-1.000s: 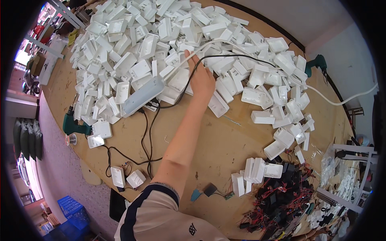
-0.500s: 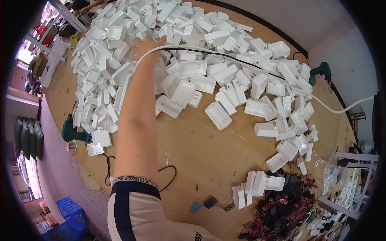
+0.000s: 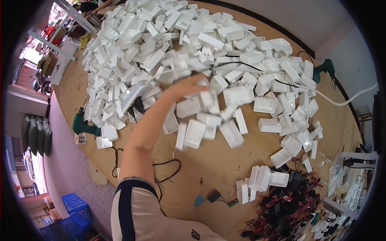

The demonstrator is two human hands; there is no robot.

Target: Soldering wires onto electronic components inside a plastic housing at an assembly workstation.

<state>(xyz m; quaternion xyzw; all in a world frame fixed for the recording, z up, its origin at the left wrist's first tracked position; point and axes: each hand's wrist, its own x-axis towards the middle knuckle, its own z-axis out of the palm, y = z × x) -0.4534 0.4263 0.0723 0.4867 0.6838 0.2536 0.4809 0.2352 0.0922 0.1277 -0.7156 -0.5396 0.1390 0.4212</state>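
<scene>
A broad brown table (image 3: 225, 164) fills most of the room in front of me, and across its far half sprawls a great pile of white plastic cases (image 3: 239, 95), open trays and closed boxes tumbled together. At the near right corner there's a dark heap of black parts and red wires (image 3: 285, 201), with a short row of white cases (image 3: 260, 178) leaning at its edge.

The person's left hand (image 3: 188, 87) is in at the near side of the pile, back up, fingers pointing right. They look partly spread, neither flung wide nor balled up, and white cases lie right at the fingertips and just below them. Hand and cases are blurred there, so I can't tell whether the fingers grip one or merely push against it.

Just left of the wrist, a pale power strip (image 3: 134, 93) rests tilted among the cases, black plugs in it. Green drills lie at the left (image 3: 83, 124) and far right. Smallest of all, a circuit board (image 3: 233, 203) sits near the dark heap.
</scene>
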